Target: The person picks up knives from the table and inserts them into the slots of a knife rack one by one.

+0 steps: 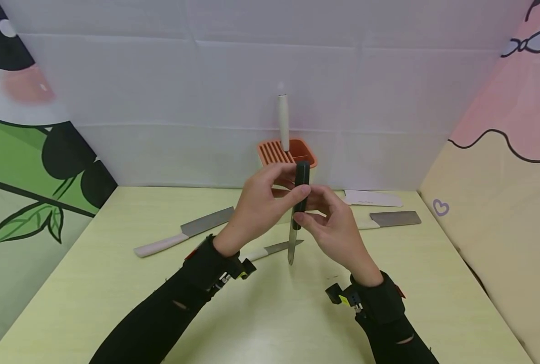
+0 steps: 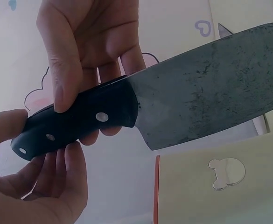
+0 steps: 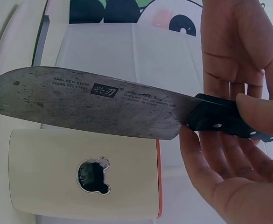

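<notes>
At twelve o'clock, the knife holder [image 1: 270, 153] has one white handle [image 1: 283, 121], left hand [image 1: 263, 194] and right hand [image 1: 335, 230] pinch the black-handled knife [image 1: 302, 174], and loose knives [image 1: 208, 221] seem still to do.

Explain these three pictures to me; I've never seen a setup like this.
There is no machine: a person works with two bare hands, the left hand and the right hand. The widest picture comes from a camera worn on the head; the two close-ups come from cameras on the wrists.

Both hands grip the handle of a black-handled knife with a broad grey blade.

On the pale yellow table lie a whitish-handled knife with a broad grey blade to the left, a slim white-handled knife in the middle, another broad grey-bladed knife to the right and, behind it, a flat white blade-shaped piece. At the back stands a cream holder with a slotted orange top, a white handle sticking up from it.
</notes>
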A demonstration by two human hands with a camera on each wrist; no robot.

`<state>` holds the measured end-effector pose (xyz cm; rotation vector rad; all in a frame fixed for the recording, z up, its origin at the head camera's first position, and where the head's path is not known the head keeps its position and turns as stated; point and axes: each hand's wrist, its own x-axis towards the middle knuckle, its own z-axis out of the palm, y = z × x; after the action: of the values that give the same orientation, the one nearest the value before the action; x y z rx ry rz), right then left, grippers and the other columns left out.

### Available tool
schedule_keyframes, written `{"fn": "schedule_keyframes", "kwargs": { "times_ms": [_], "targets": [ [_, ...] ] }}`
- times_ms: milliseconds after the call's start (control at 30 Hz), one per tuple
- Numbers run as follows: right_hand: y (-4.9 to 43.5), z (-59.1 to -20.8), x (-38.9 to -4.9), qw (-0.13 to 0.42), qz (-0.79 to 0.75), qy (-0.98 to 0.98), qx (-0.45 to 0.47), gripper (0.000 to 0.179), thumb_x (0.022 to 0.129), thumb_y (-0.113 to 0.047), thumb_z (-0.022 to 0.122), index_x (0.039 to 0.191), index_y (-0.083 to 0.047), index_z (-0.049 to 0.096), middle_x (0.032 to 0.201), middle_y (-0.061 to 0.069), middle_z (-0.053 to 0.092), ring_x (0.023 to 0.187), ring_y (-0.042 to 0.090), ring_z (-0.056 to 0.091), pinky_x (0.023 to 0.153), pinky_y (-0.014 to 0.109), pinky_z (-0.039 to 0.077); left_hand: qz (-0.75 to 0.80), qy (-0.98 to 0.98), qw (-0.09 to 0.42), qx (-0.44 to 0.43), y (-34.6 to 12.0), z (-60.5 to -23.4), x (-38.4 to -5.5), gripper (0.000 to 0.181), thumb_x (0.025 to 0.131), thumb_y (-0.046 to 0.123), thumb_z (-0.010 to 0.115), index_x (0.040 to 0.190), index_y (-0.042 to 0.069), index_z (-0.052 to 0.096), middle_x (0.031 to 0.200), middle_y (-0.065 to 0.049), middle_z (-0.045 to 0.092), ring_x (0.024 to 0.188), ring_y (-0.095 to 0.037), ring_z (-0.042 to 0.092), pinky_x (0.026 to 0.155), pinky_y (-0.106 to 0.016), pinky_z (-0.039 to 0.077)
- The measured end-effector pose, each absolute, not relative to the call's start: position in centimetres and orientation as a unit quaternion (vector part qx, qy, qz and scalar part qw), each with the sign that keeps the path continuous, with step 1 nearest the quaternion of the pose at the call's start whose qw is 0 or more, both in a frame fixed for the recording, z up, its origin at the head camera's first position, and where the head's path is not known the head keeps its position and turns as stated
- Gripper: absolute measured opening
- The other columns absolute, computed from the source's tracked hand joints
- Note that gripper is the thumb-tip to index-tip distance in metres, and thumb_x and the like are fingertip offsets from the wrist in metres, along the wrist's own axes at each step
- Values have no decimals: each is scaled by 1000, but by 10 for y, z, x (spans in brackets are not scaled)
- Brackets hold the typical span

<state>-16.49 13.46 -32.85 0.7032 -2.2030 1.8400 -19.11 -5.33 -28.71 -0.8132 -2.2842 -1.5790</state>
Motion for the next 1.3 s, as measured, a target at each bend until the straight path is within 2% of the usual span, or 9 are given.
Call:
{"fn": "schedule_keyframes", "kwargs": {
  "times_ms": [167, 367, 500, 633, 933, 1100, 1300],
  "targets": [
    [136, -327, -165, 91, 611, -748, 241, 50, 96, 3, 75, 143, -3, 58, 124, 14, 65, 110, 26, 69, 95, 29, 61, -540, -781, 131, -285, -53, -287, -192, 37, 101, 24, 77, 134, 9, 69, 114, -1, 69, 106, -12, 67, 91, -33, 63],
    [148, -325, -168, 88, 601, -754, 251, 58, 97, 0, 76, 151, -10, 56, 128, 11, 68, 117, 24, 69, 99, 30, 60, -541, -769, 141, -309, -52, -274, -198, 33, 101, 23, 76, 132, 11, 70, 112, 2, 72, 104, -9, 69, 89, -29, 62],
    [158, -324, -171, 92, 595, -761, 244, 58, 98, -1, 76, 152, -10, 55, 131, 13, 69, 122, 27, 68, 100, 28, 59, -541, -762, 148, -325, -51, -254, -206, 29, 102, 23, 76, 127, 10, 71, 109, 2, 74, 97, -10, 70, 87, -32, 61],
    [168, -322, -173, 105, 577, -774, 237, 55, 100, -3, 74, 151, -9, 56, 134, 15, 67, 123, 27, 66, 101, 23, 57, -529, -767, 166, -323, -50, -231, -213, 33, 102, 22, 75, 130, 7, 70, 106, -1, 74, 93, -11, 70, 86, -32, 60],
    [176, -322, -174, 118, 568, -782, 228, 54, 101, -3, 73, 152, -10, 56, 137, 12, 65, 125, 26, 65, 102, 22, 56, -501, -777, 204, -323, -53, -182, -230, 37, 104, 24, 72, 135, 5, 67, 115, -6, 72, 104, -13, 69, 97, -27, 54],
    [176, -323, -173, 117, 568, -783, 225, 55, 100, -2, 73, 151, -9, 56, 138, 15, 65, 126, 25, 65, 102, 21, 55, -496, -788, 210, -298, -54, -156, -239, 38, 104, 29, 71, 136, 8, 67, 119, -4, 71, 106, -14, 67, 95, -25, 51],
    [175, -324, -175, 116, 571, -781, 226, 54, 100, -3, 74, 151, -10, 56, 137, 11, 65, 126, 24, 65, 102, 22, 56, -493, -789, 230, -287, -54, -135, -250, 38, 105, 29, 71, 137, 9, 66, 120, -3, 70, 106, -13, 65, 91, -24, 52]
  ]
}}
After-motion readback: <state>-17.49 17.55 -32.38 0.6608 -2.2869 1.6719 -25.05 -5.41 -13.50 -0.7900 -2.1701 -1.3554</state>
